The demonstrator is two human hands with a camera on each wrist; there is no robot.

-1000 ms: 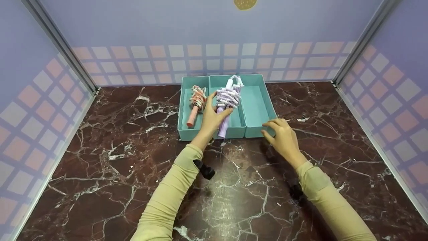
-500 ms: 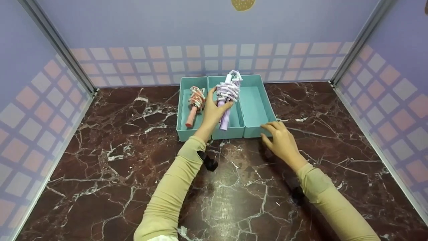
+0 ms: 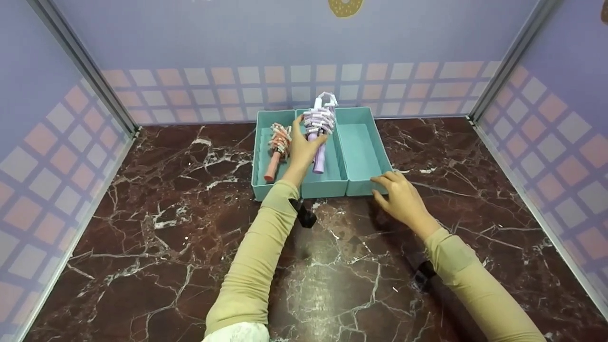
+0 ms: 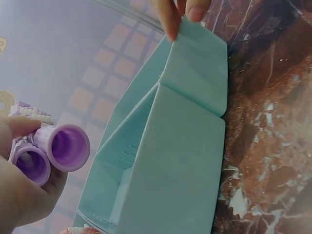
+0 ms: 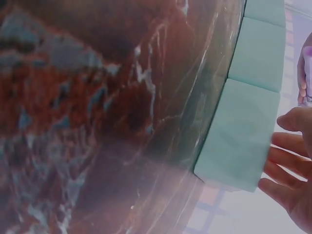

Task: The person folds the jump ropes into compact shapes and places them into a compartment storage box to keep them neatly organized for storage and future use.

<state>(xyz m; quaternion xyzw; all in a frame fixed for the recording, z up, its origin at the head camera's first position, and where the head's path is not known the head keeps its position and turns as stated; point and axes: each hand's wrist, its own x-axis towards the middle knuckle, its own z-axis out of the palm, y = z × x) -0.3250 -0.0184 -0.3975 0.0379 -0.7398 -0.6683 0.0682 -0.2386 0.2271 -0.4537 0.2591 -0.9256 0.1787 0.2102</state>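
In the head view my left hand (image 3: pixel 303 151) grips a bundled purple-and-white beaded jump rope (image 3: pixel 319 121), thumb and fingers round its two purple handles (image 4: pixel 70 147). It is held above the middle teal bin (image 3: pixel 324 190), handle ends toward me, beaded loops pointing away. My right hand (image 3: pixel 403 199) is at the near right corner of the right teal bin (image 3: pixel 361 188). Its fingers (image 5: pixel 290 158) touch the rim there, the thumb apart from them. A coral-and-white beaded jump rope (image 3: pixel 272 166) lies in the left teal bin (image 3: pixel 273 191).
The three bins stand side by side on a dark red marbled table (image 3: pixel 166 266), close to the back wall (image 3: pixel 228 42). Side walls with pink and white squares enclose the table at left and right.
My left hand has moved the purple jump rope farther away from me and slightly left; its handle ends now lie over the middle bin. The right hand has stayed at the right bin's corner.
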